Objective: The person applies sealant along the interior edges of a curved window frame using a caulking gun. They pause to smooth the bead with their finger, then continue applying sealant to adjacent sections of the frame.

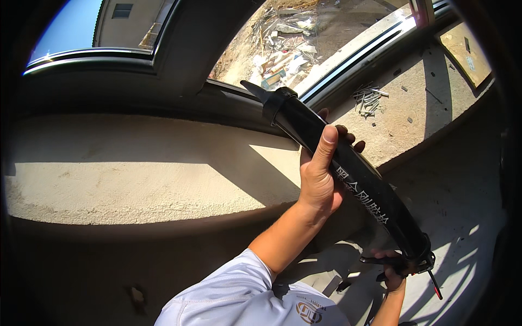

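Caulking gun, black, slants across the head view above the sill, its nozzle toward the window frame; contact there cannot be told. The left hand grips the barrel; the right hand, partly hidden, seems closed about the handle. Good handling likely means the left steadying the barrel while the right squeezes evenly. Counted: one gun, two hands, one pile of metal fasteners, its overlapping pieces uncountable.
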`<action>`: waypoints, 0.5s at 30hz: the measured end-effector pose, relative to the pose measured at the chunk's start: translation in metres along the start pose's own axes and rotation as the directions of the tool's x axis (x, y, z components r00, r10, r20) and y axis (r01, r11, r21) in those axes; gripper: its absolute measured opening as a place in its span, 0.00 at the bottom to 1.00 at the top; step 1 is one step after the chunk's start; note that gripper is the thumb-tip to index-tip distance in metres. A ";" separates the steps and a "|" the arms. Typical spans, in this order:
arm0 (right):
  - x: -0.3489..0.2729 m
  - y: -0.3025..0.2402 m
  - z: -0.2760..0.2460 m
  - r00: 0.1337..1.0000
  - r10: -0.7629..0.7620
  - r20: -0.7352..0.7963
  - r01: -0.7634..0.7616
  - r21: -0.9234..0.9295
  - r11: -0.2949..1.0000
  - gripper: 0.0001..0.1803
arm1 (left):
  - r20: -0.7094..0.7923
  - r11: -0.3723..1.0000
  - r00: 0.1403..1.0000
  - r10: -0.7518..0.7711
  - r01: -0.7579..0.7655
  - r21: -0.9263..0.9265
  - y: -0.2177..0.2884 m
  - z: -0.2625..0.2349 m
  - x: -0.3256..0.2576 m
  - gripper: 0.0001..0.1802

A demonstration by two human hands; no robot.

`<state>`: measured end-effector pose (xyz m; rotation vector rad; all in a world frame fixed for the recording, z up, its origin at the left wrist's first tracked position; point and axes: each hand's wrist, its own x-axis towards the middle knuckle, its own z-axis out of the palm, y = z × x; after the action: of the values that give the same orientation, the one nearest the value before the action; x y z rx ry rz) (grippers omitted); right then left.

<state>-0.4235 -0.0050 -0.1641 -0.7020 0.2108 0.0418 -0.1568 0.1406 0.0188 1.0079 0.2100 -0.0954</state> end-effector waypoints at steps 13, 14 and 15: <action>0.083 0.028 -0.013 0.971 -0.014 0.239 -0.010 0.100 0.995 0.32 | 0.056 0.966 0.967 0.249 -0.244 -0.091 0.007 -0.021 0.039 0.22; 0.088 0.028 -0.015 0.970 -0.005 0.244 -0.016 0.082 0.996 0.32 | 0.068 0.958 0.959 0.276 -0.268 -0.102 0.008 -0.021 0.040 0.22; 0.092 0.028 -0.017 0.967 -0.010 0.254 -0.008 0.069 0.998 0.32 | 0.054 0.952 0.954 0.295 -0.288 -0.108 0.007 -0.021 0.043 0.24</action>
<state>-0.3394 0.0028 -0.2136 -0.6202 -0.0342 0.1220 -0.1164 0.1627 0.0050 0.9249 -0.0002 0.1480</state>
